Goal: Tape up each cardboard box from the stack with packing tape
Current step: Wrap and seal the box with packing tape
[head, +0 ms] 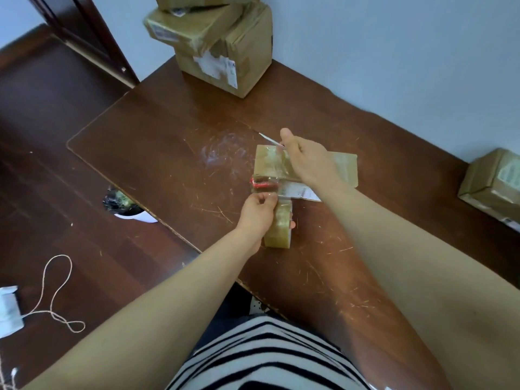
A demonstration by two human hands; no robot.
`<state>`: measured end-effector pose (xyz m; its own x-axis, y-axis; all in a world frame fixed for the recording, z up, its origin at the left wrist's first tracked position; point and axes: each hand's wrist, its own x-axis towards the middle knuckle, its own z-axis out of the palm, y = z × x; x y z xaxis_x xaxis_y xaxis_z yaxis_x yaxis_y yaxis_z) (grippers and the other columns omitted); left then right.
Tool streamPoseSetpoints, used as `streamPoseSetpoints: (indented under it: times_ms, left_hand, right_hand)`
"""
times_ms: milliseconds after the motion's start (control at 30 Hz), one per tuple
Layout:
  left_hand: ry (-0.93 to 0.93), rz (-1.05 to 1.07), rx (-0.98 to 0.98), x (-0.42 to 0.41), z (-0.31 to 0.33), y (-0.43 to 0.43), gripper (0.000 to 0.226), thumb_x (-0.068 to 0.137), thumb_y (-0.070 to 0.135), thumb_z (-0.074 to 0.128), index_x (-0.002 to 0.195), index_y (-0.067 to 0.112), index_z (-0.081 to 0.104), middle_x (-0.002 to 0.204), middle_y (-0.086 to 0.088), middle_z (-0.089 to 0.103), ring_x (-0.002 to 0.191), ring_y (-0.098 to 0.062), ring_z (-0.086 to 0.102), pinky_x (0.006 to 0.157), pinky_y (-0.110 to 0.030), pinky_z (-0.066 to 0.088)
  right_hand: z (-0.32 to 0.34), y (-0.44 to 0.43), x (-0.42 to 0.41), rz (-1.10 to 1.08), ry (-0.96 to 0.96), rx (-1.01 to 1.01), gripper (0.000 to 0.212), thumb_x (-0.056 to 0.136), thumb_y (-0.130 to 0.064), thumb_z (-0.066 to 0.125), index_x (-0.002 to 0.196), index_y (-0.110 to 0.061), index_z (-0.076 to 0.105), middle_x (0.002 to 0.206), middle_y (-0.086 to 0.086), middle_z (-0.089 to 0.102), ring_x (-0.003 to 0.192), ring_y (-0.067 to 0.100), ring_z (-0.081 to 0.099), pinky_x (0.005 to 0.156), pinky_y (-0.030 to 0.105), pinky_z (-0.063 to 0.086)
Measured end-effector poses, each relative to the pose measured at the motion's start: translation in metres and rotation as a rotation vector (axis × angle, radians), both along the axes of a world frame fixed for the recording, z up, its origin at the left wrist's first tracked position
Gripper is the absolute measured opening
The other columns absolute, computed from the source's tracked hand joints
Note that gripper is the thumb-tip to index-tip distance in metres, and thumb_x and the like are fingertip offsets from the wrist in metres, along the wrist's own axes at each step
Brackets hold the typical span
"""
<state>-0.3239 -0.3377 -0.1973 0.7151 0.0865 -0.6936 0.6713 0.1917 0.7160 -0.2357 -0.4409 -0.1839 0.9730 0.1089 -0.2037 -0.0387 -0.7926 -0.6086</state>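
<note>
A small flat cardboard box (345, 165) lies on the brown table (157, 142), right of the middle. My left hand (256, 213) grips a roll of clear packing tape (278, 228) just in front of the box. A strip of tape (272, 164) runs from the roll across the box's left end. My right hand (305, 156) reaches over the box and pinches the strip's far end at the box's far edge. A red part (262, 183) shows under the tape at the box's near left corner; what it is cannot be told.
A stack of cardboard boxes (225, 52) stands at the table's far end against the wall. Another box (495, 184) sits at the right edge. Below the table's left edge are a bin with a black bag (121, 204), a looped string (56, 294) and a white item (8, 311) on the floor.
</note>
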Motion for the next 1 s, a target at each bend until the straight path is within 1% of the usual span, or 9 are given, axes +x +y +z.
streamPoseSetpoints:
  times_ms: [67,167,233,300,367,433,533,800,1000]
  left_hand:
    - [-0.019,-0.001,0.002,0.002,0.003,-0.002,0.015,0.103,0.015,0.043,0.109,0.004,0.051,0.049,0.005,0.059,0.034,-0.003,0.055,0.033,-0.015,0.039]
    - [-0.027,0.005,-0.002,0.005,0.008,-0.004,0.015,0.102,0.014,0.044,0.109,0.003,0.051,0.053,0.003,0.059,0.033,-0.003,0.055,0.032,-0.015,0.039]
    - [-0.020,0.010,0.002,0.005,0.009,-0.005,0.017,0.102,0.014,0.045,0.112,0.003,0.051,0.062,-0.001,0.059,0.034,-0.003,0.055,0.032,-0.015,0.039]
    - [-0.010,0.020,0.003,0.004,0.011,-0.006,0.018,0.101,0.014,0.045,0.114,0.002,0.051,0.066,-0.002,0.057,0.033,-0.002,0.054,0.032,-0.015,0.039]
    - [0.003,0.025,0.001,0.004,0.011,-0.006,0.022,0.101,0.014,0.045,0.118,0.001,0.051,0.069,-0.003,0.058,0.034,-0.003,0.055,0.032,-0.015,0.039]
    - [0.008,0.023,0.003,0.004,0.012,-0.005,0.024,0.101,0.015,0.045,0.119,0.001,0.052,0.071,-0.004,0.059,0.035,-0.004,0.056,0.033,-0.015,0.039]
    - [0.009,0.033,0.030,0.004,0.012,-0.004,0.020,0.101,0.015,0.044,0.113,0.002,0.053,0.074,-0.005,0.059,0.034,-0.004,0.056,0.033,-0.015,0.039]
    - [-0.001,0.044,0.097,-0.001,0.012,-0.004,0.013,0.100,0.017,0.044,0.104,0.006,0.049,0.071,-0.002,0.060,0.035,-0.003,0.057,0.034,-0.014,0.039]
    - [-0.039,0.035,0.140,0.001,0.016,-0.007,0.011,0.100,0.014,0.040,0.104,0.007,0.047,0.077,-0.002,0.054,0.034,0.001,0.054,0.032,-0.012,0.036]
  right_hand:
    - [0.008,-0.009,0.001,0.053,-0.019,0.105,0.041,0.102,-0.038,0.037,0.107,-0.011,0.066,0.093,0.001,0.064,0.087,0.015,0.055,0.075,0.024,0.037]
    - [0.025,-0.025,-0.005,0.106,0.003,0.177,0.021,0.098,-0.026,0.051,0.101,-0.010,0.065,0.074,-0.006,0.057,0.064,0.003,0.050,0.062,0.013,0.037]
    - [0.039,-0.037,-0.013,0.166,0.062,0.203,0.013,0.096,-0.024,0.055,0.100,-0.016,0.064,0.074,-0.009,0.061,0.061,0.005,0.055,0.068,0.021,0.047]
    - [0.052,-0.047,-0.021,0.240,0.051,0.032,0.020,0.096,-0.029,0.053,0.112,-0.028,0.064,0.085,-0.017,0.061,0.075,0.005,0.056,0.076,0.031,0.050]
    - [0.060,-0.053,-0.028,0.287,0.011,-0.251,0.026,0.098,-0.039,0.045,0.119,-0.038,0.061,0.088,-0.020,0.057,0.086,0.006,0.052,0.074,0.032,0.045]
    - [0.062,-0.053,-0.034,0.341,-0.035,-0.453,0.028,0.099,-0.045,0.039,0.111,-0.036,0.063,0.079,-0.012,0.057,0.082,0.013,0.053,0.065,0.030,0.040]
    - [0.055,-0.046,-0.040,0.434,-0.084,-0.674,0.037,0.102,-0.042,0.032,0.102,-0.024,0.064,0.090,-0.002,0.061,0.088,0.022,0.058,0.059,0.027,0.036]
    - [0.049,-0.029,-0.041,0.517,-0.106,-0.891,0.018,0.093,-0.010,0.048,0.078,-0.016,0.056,0.065,-0.004,0.041,0.063,0.021,0.046,0.047,0.023,0.019]
    - [0.057,-0.011,-0.047,0.605,0.003,-0.989,0.034,0.078,0.010,0.052,0.060,-0.013,0.034,0.064,-0.001,0.036,0.052,0.014,0.032,0.049,0.020,0.027]
